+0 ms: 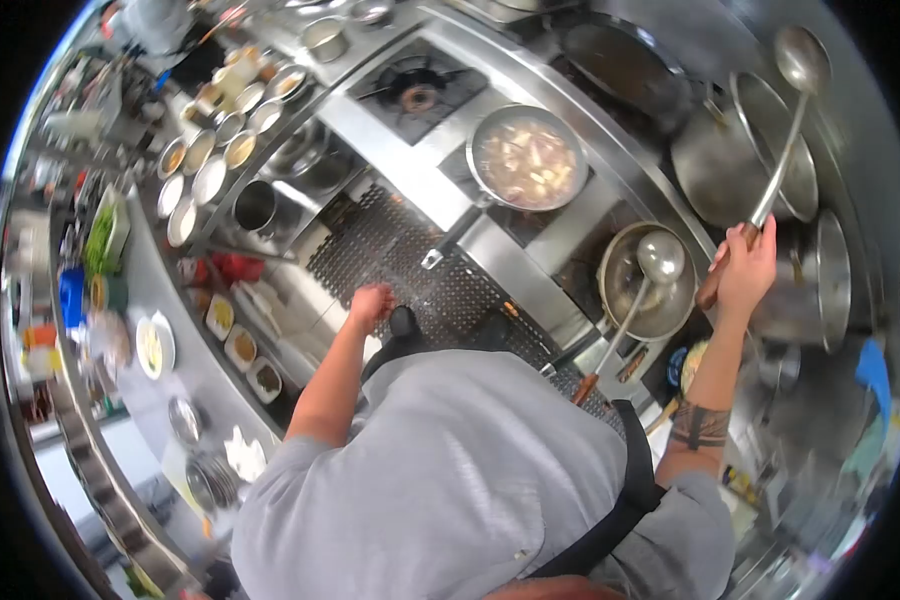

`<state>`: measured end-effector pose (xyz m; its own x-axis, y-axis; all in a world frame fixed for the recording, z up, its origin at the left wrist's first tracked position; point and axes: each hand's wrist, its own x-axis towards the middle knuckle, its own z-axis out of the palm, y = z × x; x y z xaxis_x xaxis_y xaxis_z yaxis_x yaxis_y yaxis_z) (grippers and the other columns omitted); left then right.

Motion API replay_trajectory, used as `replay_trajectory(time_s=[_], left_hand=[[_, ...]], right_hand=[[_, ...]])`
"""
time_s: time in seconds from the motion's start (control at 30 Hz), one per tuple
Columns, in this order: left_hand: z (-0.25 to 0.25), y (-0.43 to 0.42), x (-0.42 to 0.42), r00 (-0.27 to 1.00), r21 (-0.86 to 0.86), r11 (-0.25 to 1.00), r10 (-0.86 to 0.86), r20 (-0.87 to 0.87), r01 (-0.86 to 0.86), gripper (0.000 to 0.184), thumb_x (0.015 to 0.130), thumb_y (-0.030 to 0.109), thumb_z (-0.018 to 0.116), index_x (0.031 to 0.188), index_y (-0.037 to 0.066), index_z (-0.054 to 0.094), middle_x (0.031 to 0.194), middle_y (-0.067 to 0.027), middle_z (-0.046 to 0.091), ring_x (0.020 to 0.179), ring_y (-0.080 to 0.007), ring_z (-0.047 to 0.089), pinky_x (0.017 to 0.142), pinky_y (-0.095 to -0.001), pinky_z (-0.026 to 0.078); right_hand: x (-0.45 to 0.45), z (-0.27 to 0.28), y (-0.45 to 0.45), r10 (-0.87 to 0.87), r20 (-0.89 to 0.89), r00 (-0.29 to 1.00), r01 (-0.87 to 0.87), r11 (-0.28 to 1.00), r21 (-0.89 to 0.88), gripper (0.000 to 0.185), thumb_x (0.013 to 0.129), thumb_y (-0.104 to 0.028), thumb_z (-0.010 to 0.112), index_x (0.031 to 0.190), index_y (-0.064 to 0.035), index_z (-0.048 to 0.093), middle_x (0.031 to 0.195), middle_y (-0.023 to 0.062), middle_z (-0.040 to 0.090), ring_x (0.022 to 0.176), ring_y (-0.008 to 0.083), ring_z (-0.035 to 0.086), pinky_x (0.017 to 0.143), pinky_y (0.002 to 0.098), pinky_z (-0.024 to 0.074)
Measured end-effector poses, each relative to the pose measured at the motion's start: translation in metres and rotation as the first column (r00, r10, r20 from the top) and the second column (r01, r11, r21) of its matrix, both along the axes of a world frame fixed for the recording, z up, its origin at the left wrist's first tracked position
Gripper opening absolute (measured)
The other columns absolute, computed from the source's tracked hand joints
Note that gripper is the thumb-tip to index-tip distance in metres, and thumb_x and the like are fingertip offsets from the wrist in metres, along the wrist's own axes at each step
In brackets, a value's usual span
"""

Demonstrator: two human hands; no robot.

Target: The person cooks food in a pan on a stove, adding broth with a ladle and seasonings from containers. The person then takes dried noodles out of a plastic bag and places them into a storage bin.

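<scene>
My right hand [742, 262] grips the dark wooden handle of a ladle [782, 160], raised over the right side of the stove with its bowl pointing away from me. My left hand [372, 305] hangs over the floor in front of my body, its fingers curled in a loose fist and seemingly around nothing. Nearer my right arm, a second ladle [660, 257] rests in a wok [610, 262], its wooden-ended handle reaching toward me. Beyond it, a frying pan [473, 160] on a burner holds pale pieces in liquid.
A bare gas burner [417, 85] lies at the far end of the stove. Large metal pots [705, 165] stand at the right. On the left, a steel counter [195, 330] carries a white bowl [155, 345] and several small containers. Perforated mat [380, 245] covers the floor.
</scene>
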<state>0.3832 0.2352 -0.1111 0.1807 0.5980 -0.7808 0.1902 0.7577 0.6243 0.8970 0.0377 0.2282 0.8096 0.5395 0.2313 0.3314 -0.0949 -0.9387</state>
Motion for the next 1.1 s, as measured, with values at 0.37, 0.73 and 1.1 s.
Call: replay_trajectory(time_s=[0.37, 0.73, 1.1], left_hand=[[-0.128, -0.040, -0.183, 0.743, 0.263, 0.713, -0.522, -0.419, 0.650, 0.020, 0.090, 0.022, 0.058, 0.092, 0.004, 0.065, 0.083, -0.0147, 0.068, 0.071, -0.0276, 0.066, 0.064, -0.0404, 0.053], [-0.089, 0.124, -0.333, -0.172, -0.003, -0.297, -0.543, -0.822, 0.955, 0.027, 0.078, 0.031, 0.067, 0.094, 0.008, 0.064, 0.092, -0.0173, 0.066, 0.084, -0.0336, 0.065, 0.070, -0.0511, 0.052], [-0.057, 0.068, -0.209, 0.876, 0.115, 0.908, -0.345, -0.337, 0.402, 0.027, 0.086, 0.015, 0.058, 0.107, -0.001, 0.064, 0.084, -0.0110, 0.066, 0.064, -0.0227, 0.067, 0.048, -0.0327, 0.049]], right_hand=[[-0.114, -0.102, 0.034, -0.087, -0.156, 0.984, 0.106, 0.988, 0.114, 0.062, 0.090, 0.006, 0.055, 0.148, 0.0008, 0.034, 0.081, 0.0043, 0.055, 0.051, 0.0086, 0.051, 0.043, 0.0236, 0.0451], [0.087, 0.059, 0.059, -0.352, 0.088, 0.932, 0.348, 0.799, -0.490, 0.007, 0.072, -0.003, 0.062, 0.068, 0.0036, 0.060, 0.056, 0.0107, 0.057, 0.044, 0.0210, 0.056, 0.041, 0.0367, 0.0449], [0.208, 0.078, 0.019, 0.052, -0.590, 0.806, 0.060, 0.984, 0.168, 0.010, 0.077, -0.002, 0.064, 0.076, 0.0019, 0.055, 0.069, 0.0098, 0.055, 0.054, 0.0150, 0.053, 0.046, 0.0237, 0.0419]])
